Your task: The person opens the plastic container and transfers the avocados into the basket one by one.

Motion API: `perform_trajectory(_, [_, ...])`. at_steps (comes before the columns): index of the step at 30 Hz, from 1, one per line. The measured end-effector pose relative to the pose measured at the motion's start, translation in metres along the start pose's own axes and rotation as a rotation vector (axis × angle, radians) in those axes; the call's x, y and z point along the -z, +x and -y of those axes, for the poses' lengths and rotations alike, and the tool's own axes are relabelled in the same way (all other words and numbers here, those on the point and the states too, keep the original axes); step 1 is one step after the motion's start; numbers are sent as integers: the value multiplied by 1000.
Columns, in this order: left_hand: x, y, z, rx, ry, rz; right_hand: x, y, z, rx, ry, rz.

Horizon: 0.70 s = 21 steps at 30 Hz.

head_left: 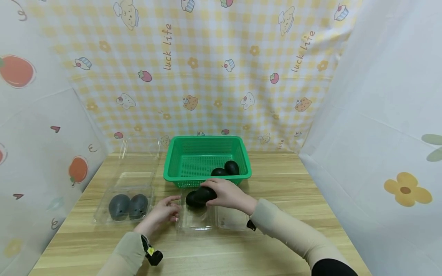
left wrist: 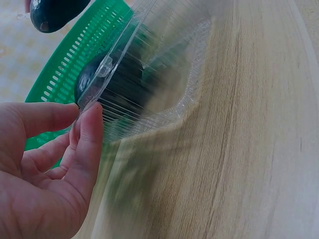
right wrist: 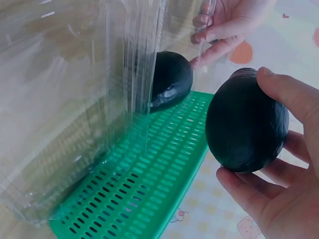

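In the head view, my right hand (head_left: 229,193) grips a dark avocado (right wrist: 246,122) over a clear plastic clamshell box (head_left: 197,222). The right wrist view shows thumb and fingers wrapped about its sides. Another avocado (head_left: 192,199) lies inside the box, partly covered by the held one in the head view. My left hand (left wrist: 55,169) pinches the near-side rim of this box between thumb and finger, at its left side in the head view. The box's lid (head_left: 232,220) is folded out to the right, partly beneath my right forearm.
Behind the box stands a green perforated basket (head_left: 207,179) with two avocados (head_left: 231,167) at its right. A second clear box (head_left: 100,218), lid raised behind, stands at left with two avocados (head_left: 119,207) in it. Patterned cloth (head_left: 207,84) hangs behind the wooden table (head_left: 214,253).
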<state>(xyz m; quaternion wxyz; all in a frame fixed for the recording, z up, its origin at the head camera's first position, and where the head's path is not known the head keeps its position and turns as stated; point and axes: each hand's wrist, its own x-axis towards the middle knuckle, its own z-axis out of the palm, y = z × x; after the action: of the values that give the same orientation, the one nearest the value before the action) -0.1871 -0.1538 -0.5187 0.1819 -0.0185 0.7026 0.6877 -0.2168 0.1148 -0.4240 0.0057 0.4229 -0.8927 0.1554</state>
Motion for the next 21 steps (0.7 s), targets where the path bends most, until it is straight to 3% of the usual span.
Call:
perform_trajectory(9, [1,0,1,-9,-9,13,12,3,-2,-24,24,-1])
perform_trajectory(21, [1,0,1,-9,-6,18,24,7,-6,-38,-36,-27])
